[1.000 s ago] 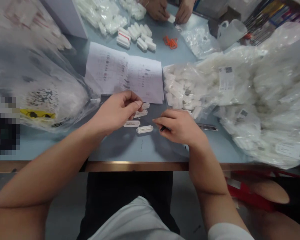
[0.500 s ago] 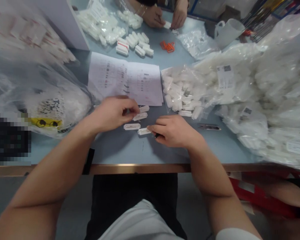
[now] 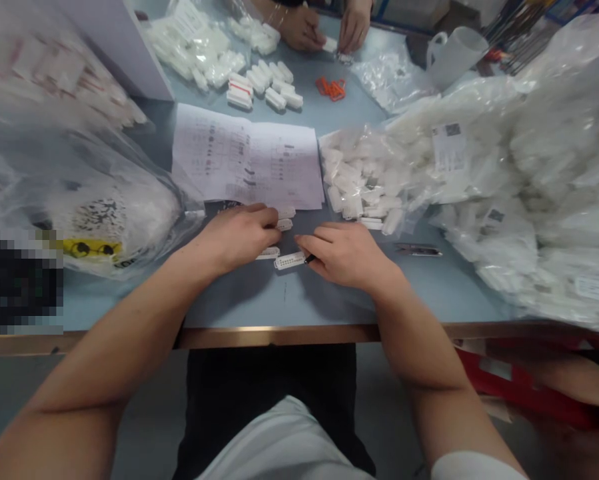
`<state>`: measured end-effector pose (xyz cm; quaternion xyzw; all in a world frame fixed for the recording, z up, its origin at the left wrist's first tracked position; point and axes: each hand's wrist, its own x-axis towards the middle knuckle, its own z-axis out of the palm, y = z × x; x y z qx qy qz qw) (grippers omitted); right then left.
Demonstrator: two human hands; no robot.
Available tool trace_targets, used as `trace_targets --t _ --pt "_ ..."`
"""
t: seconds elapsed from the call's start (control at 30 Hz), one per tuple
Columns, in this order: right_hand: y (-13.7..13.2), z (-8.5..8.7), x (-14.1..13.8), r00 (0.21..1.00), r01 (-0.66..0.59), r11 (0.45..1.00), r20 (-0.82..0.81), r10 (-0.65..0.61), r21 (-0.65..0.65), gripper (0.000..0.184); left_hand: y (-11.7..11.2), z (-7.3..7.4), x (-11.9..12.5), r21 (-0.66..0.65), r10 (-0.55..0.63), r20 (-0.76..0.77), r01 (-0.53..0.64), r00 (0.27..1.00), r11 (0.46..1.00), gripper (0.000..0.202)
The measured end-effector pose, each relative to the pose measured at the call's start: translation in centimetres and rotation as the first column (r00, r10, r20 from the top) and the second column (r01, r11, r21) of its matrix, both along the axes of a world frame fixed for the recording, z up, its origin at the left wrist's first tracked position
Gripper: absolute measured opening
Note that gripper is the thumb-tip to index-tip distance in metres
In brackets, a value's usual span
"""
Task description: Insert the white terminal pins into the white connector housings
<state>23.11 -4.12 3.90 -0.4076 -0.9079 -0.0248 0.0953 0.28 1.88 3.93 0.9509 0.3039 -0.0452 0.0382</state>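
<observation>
1. Smooth white plastic is seen in the strip beside the right hand.
2. A matt, creased surface is shown by the paper beyond the grip.
3. Glossy, crinkled clear plastic is shown by the bags right of the grip.
4. A metallic sheen is shown by the snips between.
5. A matt top is shown by the table beneath.

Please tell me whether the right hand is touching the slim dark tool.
Touching: the head view shows the slim dark tool poking out from between the fingers and thumb of the right hand.
</observation>
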Motion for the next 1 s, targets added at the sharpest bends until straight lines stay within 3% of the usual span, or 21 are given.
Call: trace_targets --t 0.2,0.3,0.37,0.43,0.5,0.57,0.67,0.87,1.0 --pt "0.0 -0.3 0.2 0.997 -0.009 0.994 -0.07 0.017 0.11 0.025 0.1 0.4 0.6 0.025 -0.088 -0.037 0.089 0.995 0.996 0.032" --pt "0.0 -0.6 0.0 0.99 0.029 0.99 -0.139 -0.01 0.14 0.025 0.0 0.4 0.6 -0.009 0.025 0.119 -0.024 0.993 1.0 0.027" --pt "0.0 -0.7 -0.3 0.976 0.062 0.988 -0.215 -0.031 0.142 0.023 -0.2 0.5 0.6 -0.061 0.155 0.257 -0.144 0.954 0.988 0.024" --pt "0.0 -0.8 -0.7 0.951 0.086 0.983 -0.307 -0.033 0.16 0.021 -0.6 0.8 0.8 -0.191 0.306 0.384 -0.249 0.871 0.949 0.023" --pt "0.0 -0.9 -1.1 0.92 0.09 0.975 -0.391 -0.004 0.202 0.018 -1.1 1.2 1.0 -0.397 0.482 0.448 -0.315 0.753 0.862 0.022" --pt "0.0 -0.9 -1.4 0.896 0.086 0.965 -0.443 0.034 0.247 0.016 -1.5 1.7 1.3 -0.571 0.614 0.429 -0.328 0.662 0.753 0.024" --pt "-0.1 -1.0 -1.6 0.884 0.101 0.952 -0.465 0.047 0.287 0.015 -2.0 2.3 1.6 -0.689 0.711 0.367 -0.337 0.6 0.641 0.026" --pt "-0.2 -1.1 -1.5 0.901 0.12 0.946 -0.433 0.023 0.302 0.015 -2.4 2.5 2.0 -0.743 0.757 0.334 -0.337 0.562 0.578 0.024" --pt "-0.1 -1.3 -1.5 0.911 0.091 0.94 -0.409 0.055 0.328 0.013 -2.6 2.4 2.0 -0.757 0.756 0.332 -0.318 0.564 0.57 0.023"
